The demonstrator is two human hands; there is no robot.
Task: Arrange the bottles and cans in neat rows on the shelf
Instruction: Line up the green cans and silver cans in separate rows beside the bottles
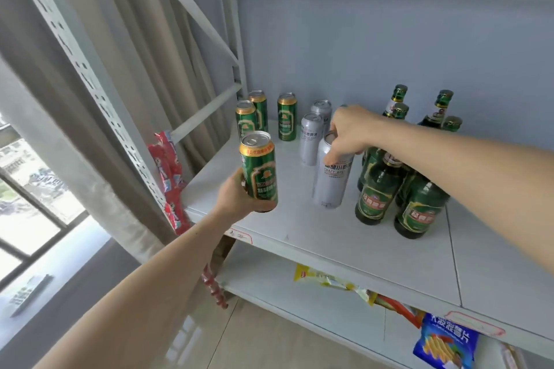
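nearest, the left hand is wrapped around a green beer can, holding it upright at the front left corner of the white shelf, its base about level with the shelf edge; farther in, the right hand grips the top rim of a silver can standing mid-shelf, fingers closed over its lid. counted: four green cans in all, three of them grouped at the back left, and three silver cans, two of them just behind the held one. green glass bottles stand clustered on the right, six at least, some hidden behind the forearm and each other, the nearest pair almost touching the silver can. open shelf lies along the front edge and between the can groups. red snack packets hang off the perforated upright at left, beside a curtain; on the lower shelf lie a yellow packet and a blue chip bag
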